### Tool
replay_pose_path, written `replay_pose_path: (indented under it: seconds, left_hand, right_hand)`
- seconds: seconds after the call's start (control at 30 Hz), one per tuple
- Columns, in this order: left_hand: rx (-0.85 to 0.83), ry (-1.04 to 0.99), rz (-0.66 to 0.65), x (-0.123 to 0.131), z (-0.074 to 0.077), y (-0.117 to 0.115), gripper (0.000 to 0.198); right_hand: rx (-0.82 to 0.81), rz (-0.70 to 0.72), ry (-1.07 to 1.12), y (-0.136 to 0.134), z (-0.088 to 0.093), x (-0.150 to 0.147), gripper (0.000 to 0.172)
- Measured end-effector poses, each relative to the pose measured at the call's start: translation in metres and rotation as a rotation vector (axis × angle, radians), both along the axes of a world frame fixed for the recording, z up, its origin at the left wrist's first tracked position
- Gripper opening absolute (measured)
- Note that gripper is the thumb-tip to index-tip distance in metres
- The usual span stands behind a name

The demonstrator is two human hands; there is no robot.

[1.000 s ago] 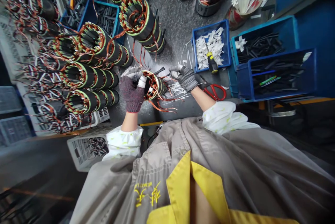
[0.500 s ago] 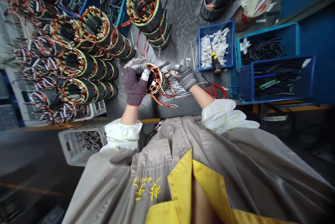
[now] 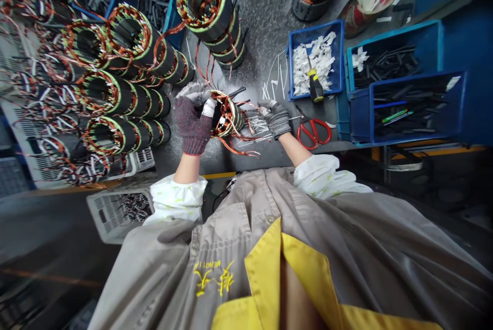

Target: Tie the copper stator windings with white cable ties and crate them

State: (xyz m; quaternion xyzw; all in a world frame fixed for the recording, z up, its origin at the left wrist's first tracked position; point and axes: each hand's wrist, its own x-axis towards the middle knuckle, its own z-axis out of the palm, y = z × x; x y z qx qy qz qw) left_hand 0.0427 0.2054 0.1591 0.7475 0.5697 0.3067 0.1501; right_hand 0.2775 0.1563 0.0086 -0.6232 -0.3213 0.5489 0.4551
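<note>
My left hand, in a dark purple knitted glove with pale fingertips, is closed around the near side of a motor stator. Copper windings ring the stator's open end, and loose copper leads and a black sleeve stick out of it. To its right, my right hand wears a striped grey glove. Its fingertips are pinched on thin wire leads coming from the stator. Under and beside the stator lie thin white strips. Red-handled scissors rest on the bench just right of my right hand.
Stacked stators crowd the left side, and a taller stack stands behind my hands. At right are a blue tray with white pieces and a screwdriver, and blue bins of black sleeves. A white basket sits lower left.
My right hand has drawn slightly back from the stator, fingers still together on the leads. The left hand keeps its hold. The whole view has shifted a little.
</note>
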Motion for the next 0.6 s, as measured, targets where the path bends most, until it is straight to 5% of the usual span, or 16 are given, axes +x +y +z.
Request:
replay_pose_path:
  seconds: [0.23, 0.6]
  left_hand:
    - [0.027, 0.037, 0.007, 0.002, 0.002, -0.001, 0.034]
    - [0.013, 0.002, 0.028, 0.002, 0.002, -0.001, 0.03]
  right_hand:
    - [-0.042, -0.055, -0.056, 0.0, 0.012, -0.007, 0.013]
    - [0.053, 0.103, -0.111, 0.014, 0.019, -0.013, 0.019]
